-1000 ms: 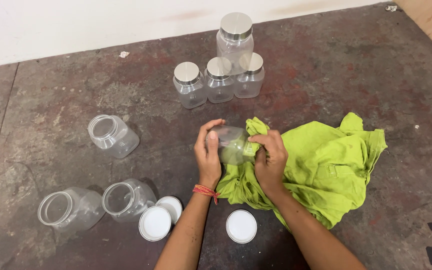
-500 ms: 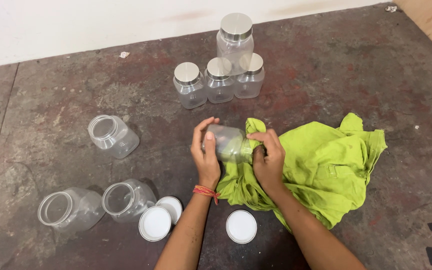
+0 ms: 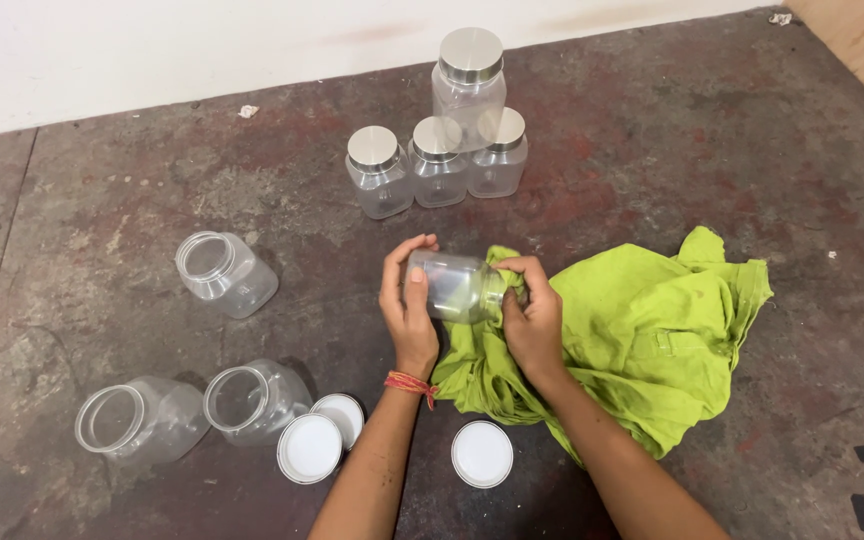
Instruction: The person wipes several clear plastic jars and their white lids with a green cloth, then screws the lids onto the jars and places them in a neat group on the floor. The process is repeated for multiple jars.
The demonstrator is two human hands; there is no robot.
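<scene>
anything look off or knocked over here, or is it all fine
Nothing looks spilled or broken. Three open jars lie on their sides on the floor: one apart, two beside three loose white lids. Four lidded jars stand upright. The left hand holds another jar while the right hand presses the green cloth to it.

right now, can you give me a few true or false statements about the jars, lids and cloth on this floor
1. The left hand holds a clear jar on its side. True.
2. The right hand presses a red cloth. False: the cloth is green.
3. Four capped jars stand near the wall. True.
4. All loose lids are stacked on one jar. False: they lie on the floor.
5. Three open jars lie to the left. True.
</scene>
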